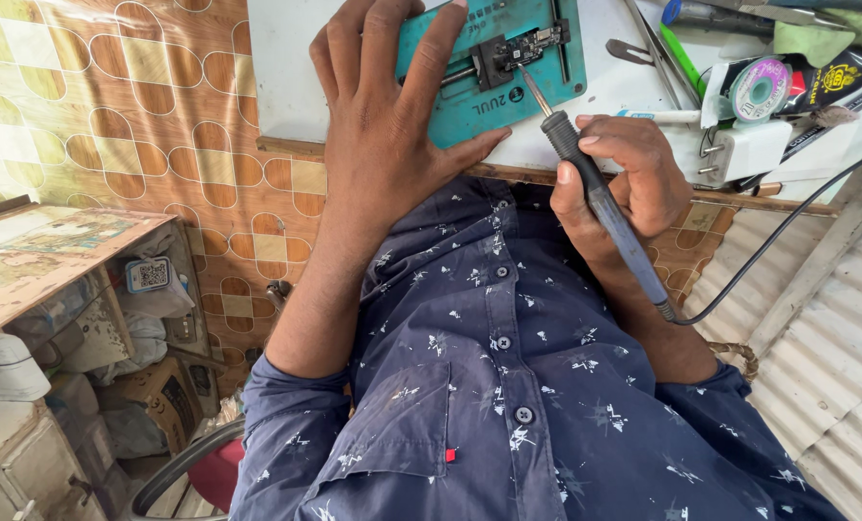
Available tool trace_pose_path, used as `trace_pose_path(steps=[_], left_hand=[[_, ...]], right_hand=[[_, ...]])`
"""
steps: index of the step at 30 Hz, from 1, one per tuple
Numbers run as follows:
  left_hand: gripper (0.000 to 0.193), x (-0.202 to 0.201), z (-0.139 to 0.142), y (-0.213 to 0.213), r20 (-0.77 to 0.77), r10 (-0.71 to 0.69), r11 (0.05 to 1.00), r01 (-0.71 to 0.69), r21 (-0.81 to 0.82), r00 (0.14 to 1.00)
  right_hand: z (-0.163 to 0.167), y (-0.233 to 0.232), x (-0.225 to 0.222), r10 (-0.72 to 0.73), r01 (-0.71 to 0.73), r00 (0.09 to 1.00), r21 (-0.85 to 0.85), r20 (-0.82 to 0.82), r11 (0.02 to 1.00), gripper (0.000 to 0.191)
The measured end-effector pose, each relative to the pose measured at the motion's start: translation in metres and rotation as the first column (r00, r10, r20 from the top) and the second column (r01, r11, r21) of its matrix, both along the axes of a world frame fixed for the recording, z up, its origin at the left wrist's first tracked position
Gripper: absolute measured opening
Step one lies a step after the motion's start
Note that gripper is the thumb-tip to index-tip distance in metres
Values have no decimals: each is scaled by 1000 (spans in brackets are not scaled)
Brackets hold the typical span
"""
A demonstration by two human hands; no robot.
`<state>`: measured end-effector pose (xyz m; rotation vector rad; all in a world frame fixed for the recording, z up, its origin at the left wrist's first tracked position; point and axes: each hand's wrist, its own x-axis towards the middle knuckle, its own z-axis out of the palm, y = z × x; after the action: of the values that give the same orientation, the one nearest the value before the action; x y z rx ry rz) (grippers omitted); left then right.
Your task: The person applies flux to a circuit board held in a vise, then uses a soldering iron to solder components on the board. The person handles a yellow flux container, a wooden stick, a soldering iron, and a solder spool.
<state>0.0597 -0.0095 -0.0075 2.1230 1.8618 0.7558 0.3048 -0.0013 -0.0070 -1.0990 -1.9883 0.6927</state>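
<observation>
The left hand (383, 125) lies flat on the holder plate (469, 106), which rests on the surface (286, 87); its fingers (431, 58) spread over the plate's left part, the thumb along the plate's near edge. Just right of those fingers, a small circuit board (527, 43) sits clamped on the plate. The right hand (624, 178) is at the surface's near edge, its fingers (595, 130) wrapped around a soldering iron (595, 193), whose tip reaches ahead of them to the board. The iron's cable (788, 222) trails behind the fingers and off to the right. Right of these fingers, on the surface, lie a plug adapter (749, 150), a solder spool (761, 87) beyond it, and tweezers (657, 48) farther back.
</observation>
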Motion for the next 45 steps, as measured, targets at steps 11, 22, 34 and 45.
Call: trace_pose_path(steps=[11, 22, 34, 45], left_hand=[[95, 1, 0, 0, -12, 5, 1000, -5, 6, 1000], [94, 1, -4, -1, -16, 5, 1000, -5, 4, 1000], [95, 0, -2, 0, -10, 5, 1000, -5, -2, 1000], [95, 0, -2, 1, -22, 4, 1000, -4, 4, 1000]], right_hand=[[-6, -2, -1, -38, 33, 995, -63, -89, 997, 26], [-13, -1, 0, -50, 48, 994, -23, -98, 999, 26], [-9, -1, -2, -47, 45, 995, -24, -88, 999, 25], [-12, -2, 2, -46, 39, 993, -67, -108, 997, 26]])
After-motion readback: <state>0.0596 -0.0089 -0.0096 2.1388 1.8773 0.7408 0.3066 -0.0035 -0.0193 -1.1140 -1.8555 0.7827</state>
